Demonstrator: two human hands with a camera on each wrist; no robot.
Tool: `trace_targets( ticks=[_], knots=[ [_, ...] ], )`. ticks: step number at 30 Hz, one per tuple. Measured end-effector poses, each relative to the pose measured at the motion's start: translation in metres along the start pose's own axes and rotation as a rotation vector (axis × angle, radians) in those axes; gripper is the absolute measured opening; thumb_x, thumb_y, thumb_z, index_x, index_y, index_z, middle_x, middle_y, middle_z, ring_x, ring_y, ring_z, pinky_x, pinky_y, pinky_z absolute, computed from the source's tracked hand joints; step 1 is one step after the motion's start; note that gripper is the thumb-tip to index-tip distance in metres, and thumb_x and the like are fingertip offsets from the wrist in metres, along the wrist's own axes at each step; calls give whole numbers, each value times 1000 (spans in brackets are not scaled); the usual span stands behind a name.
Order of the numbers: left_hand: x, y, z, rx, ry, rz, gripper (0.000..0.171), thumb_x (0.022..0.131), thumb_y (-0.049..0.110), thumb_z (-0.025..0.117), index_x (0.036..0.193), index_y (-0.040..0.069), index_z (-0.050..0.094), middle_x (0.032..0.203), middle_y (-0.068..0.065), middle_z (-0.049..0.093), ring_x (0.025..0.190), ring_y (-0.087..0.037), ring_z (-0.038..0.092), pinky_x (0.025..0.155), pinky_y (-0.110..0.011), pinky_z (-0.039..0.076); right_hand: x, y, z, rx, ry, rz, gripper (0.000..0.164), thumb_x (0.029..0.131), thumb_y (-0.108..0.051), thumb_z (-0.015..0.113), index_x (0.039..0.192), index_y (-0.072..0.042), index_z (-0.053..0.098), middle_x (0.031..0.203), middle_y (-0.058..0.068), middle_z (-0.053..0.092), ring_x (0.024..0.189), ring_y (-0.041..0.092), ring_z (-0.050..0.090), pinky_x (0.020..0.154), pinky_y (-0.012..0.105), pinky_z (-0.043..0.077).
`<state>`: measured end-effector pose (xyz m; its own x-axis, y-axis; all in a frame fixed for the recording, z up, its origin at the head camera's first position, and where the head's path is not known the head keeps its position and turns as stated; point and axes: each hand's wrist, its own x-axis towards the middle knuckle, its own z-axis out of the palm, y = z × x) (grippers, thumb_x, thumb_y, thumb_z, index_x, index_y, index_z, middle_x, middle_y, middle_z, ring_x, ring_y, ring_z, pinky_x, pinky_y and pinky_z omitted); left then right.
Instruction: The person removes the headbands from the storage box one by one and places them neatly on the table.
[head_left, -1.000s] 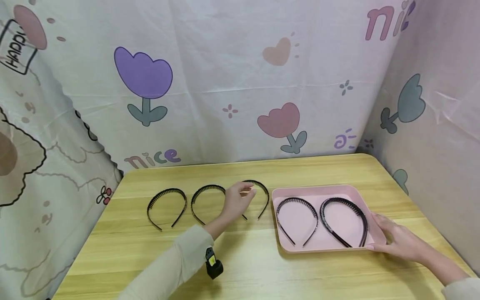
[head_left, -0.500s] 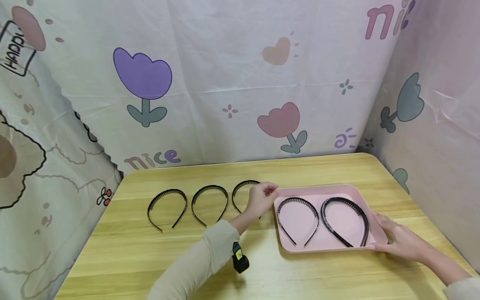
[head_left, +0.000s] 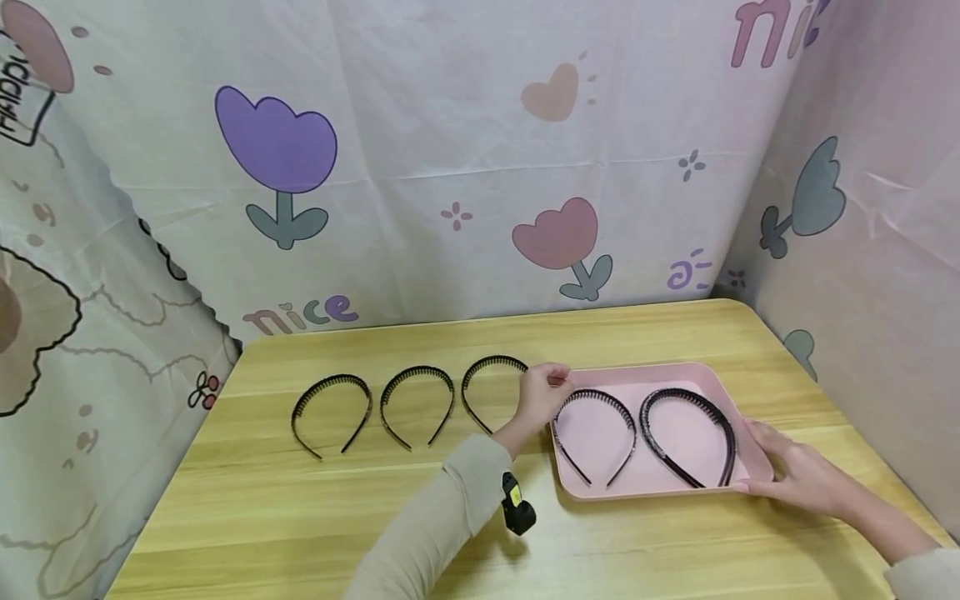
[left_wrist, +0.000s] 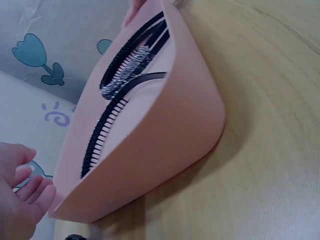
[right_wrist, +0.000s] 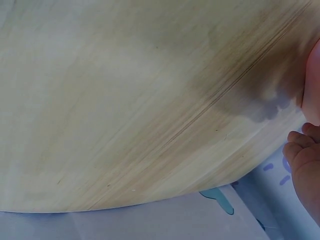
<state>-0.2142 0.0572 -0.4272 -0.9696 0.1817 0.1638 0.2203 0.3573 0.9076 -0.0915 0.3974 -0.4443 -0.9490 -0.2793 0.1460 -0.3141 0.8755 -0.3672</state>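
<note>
My left hand is at the back left corner of a pink tray, its loosely bent fingers beside the rim. Nothing shows between those fingers in the left wrist view, where the hand sits just outside the tray wall. Inside the tray lies a black toothed headband on the left. To its right are black headbands stacked together, one with silvery glitter. My right hand grips the tray's right end, thumb at the front corner and fingers along the side.
Left of the tray, three black toothed headbands lie in a row on the wooden table: a left one, a middle one and a right one, partly behind my left hand. A patterned curtain stands behind.
My left hand has moved right, from over the rightmost table headband to the tray's back left corner. The right hand stays on the tray. The head view has shifted slightly.
</note>
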Motion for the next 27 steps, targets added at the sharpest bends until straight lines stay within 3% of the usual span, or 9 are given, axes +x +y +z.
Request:
trace_targets(
  ticks=[7,13,16,18,20,24,27],
  knots=[
    [1,-1,17,126,4,-26,23,78,-1,68,99,-11,67,93,-21,69,83,-24,66,71,-22,55,0,0,0,-1,7,-6,93,70,-30,78,140,9,30,130,40,40,112,60,40,90,-6,-7],
    [2,5,29,253,-18,-160,23,81,0,67,102,-7,67,102,-19,69,94,-23,67,75,-27,56,-1,0,0,11,-9,21,95,71,-30,77,143,4,26,132,40,38,112,60,40,93,-2,-10],
    [3,7,33,289,-29,-213,7,82,-2,64,87,-5,68,90,-16,70,74,-14,65,60,-21,53,-1,-1,0,19,-11,21,95,71,-30,77,143,4,26,132,40,38,112,60,40,92,-3,-9],
    [3,7,34,310,-30,-235,9,84,-6,58,77,-4,64,82,-17,67,59,-10,54,48,-19,44,-1,-1,0,17,-9,18,94,71,-30,78,142,6,27,132,40,38,112,60,40,89,-5,-8],
    [3,8,36,364,-30,-235,15,85,-10,53,74,-4,60,82,-17,65,53,-10,46,43,-19,37,0,-1,-1,14,-8,16,94,70,-30,78,141,7,28,131,40,38,112,60,40,88,-6,-7],
    [2,10,39,514,-2,-200,15,85,-13,51,87,-7,65,97,-20,66,64,-14,61,47,-19,45,0,-1,-1,13,-3,7,93,70,-30,78,140,9,30,131,40,39,112,60,41,89,-7,-6],
    [2,11,41,580,6,-176,15,83,-13,54,89,-7,66,97,-19,67,75,-19,67,53,-19,50,0,0,-1,14,-1,8,93,70,-30,78,139,9,30,131,40,39,112,60,41,89,-7,-6]
  ],
)
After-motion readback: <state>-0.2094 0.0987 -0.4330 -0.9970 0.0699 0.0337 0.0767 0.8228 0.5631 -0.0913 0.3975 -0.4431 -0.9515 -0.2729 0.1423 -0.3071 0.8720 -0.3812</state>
